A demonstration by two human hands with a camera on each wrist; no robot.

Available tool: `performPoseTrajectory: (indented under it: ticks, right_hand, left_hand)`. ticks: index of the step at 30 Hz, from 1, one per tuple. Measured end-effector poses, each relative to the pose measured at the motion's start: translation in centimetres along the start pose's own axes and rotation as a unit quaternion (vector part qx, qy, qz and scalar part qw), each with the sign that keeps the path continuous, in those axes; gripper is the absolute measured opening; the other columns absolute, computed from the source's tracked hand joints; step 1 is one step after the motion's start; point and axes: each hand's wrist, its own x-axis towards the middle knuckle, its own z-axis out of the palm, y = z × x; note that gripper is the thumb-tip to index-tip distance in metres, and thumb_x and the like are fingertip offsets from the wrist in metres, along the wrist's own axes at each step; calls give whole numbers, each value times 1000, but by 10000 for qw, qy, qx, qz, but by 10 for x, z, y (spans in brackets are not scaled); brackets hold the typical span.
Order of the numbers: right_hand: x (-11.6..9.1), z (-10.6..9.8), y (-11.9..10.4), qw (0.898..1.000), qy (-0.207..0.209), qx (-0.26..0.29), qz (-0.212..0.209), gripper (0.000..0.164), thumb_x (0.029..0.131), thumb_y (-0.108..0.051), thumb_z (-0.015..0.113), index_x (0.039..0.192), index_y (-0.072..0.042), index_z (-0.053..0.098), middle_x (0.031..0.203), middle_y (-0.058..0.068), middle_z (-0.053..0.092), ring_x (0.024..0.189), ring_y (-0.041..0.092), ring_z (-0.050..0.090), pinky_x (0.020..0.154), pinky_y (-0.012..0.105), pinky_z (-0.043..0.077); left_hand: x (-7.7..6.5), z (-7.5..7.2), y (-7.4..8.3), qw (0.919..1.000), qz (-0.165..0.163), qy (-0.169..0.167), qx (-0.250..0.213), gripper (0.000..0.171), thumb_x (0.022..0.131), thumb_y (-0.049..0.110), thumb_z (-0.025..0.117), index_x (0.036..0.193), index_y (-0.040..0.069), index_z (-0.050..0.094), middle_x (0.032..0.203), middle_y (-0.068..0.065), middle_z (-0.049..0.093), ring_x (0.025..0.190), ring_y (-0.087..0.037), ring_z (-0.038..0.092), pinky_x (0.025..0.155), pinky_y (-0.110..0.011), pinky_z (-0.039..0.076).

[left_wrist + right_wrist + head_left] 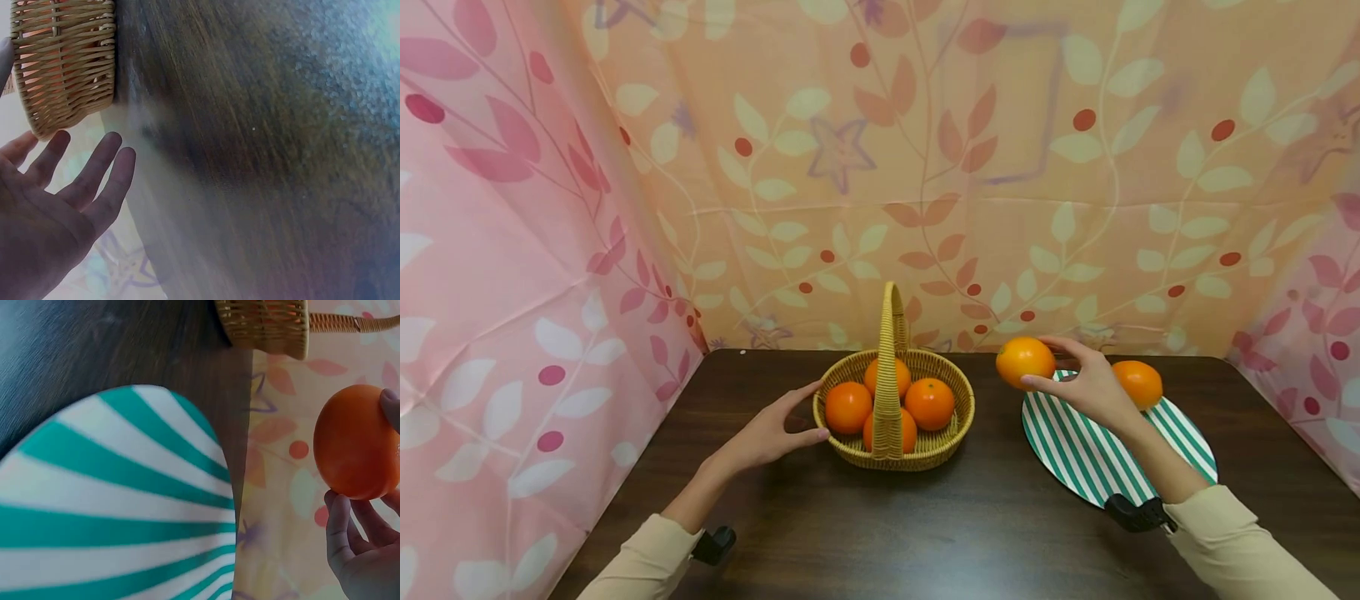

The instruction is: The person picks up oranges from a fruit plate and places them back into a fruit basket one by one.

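My right hand (pixel 1093 390) holds an orange (pixel 1026 362) between thumb and fingertips, raised over the far left edge of a green-and-white striped round mat (pixel 1075 446). In the right wrist view the held orange (pixel 353 444) shows whole, with fingertips beneath it and the thumb at its side. A second orange (pixel 1138 384) lies on the mat beyond that hand. My left hand (pixel 767 432) is spread at the left side of a yellow wicker basket (pixel 958 429), thumb and forefinger touching its rim. Several oranges (pixel 848 407) sit inside, one partly hidden by the upright handle.
The dark wooden table (pixel 880 533) carries all of this. A patterned cloth (pixel 850 167) hangs along its back edge, with pink cloth (pixel 512 292) on the left side. The basket's tall handle (pixel 889 367) arches up between the two hands.
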Motion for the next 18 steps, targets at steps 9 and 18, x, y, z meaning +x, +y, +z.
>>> performPoseTrajectory:
  ticks: [9, 18]
  right_hand:
    - [18, 21, -11, 9982, -142, 486, -311, 65, 86, -26, 86, 141, -6, 58, 130, 14, 61, 109, 34, 66, 78, 26, 56]
    - [41, 45, -21, 9882, -547, 1302, -601, 64, 85, -16, 86, 143, -8, 58, 134, 14, 60, 109, 36, 64, 82, 32, 58]
  left_hand:
    - [1, 0, 0, 10000, 12, -9, -1, 85, 91, 42, 77, 160, 13, 35, 157, -17, 38, 137, -41, 42, 103, -54, 45]
    - [1, -1, 0, 10000, 14, -5, -47, 85, 91, 40, 78, 160, 14, 36, 157, -16, 38, 138, -41, 41, 104, -55, 44]
